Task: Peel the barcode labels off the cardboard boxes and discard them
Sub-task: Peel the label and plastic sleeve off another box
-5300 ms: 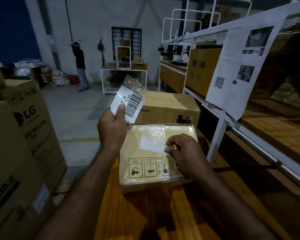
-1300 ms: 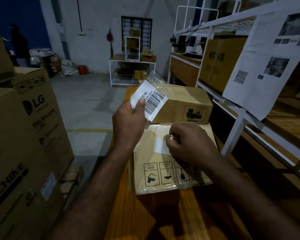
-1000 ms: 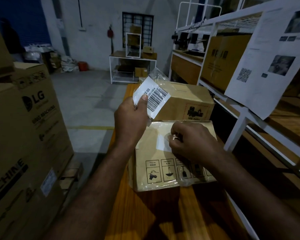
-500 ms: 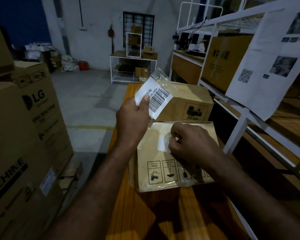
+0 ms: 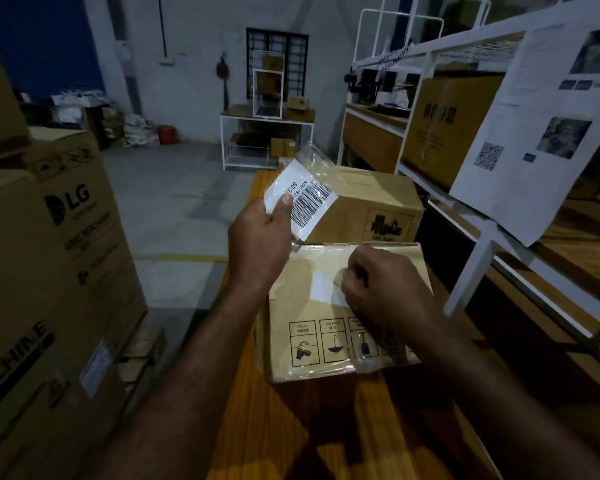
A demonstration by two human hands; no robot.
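Head view, dim light. Left hand (image 5: 258, 244) is raised above the bench (image 5: 326, 431), thumb and fingers (image 5: 286, 202) pinching a peeled barcode label (image 5: 300, 199) by its lower left corner. A flap of clear film hangs on behind the label. It is probably held up and aside so that its sticky face does not catch on anything while the other hand works. Right hand (image 5: 385, 289) rests on top of the near box (image 5: 326, 344), which lies flat at the bench edge under glossy tape or wrap. Its fingers (image 5: 352, 271) are curled, tips bunched at the right edge of a white label (image 5: 321, 287) stuck to that top face. Judgement: they are nipping at the edge to start a peel; whether a corner has lifted cannot be told, as the knuckles cover it. The hand's weight likely also steadies the box. A second box (image 5: 371, 206) stands just behind, touching or nearly touching the near one. No bin is in view, so the peeled label is not yet discarded. Risk: the white label tears, or the film comes away with it.
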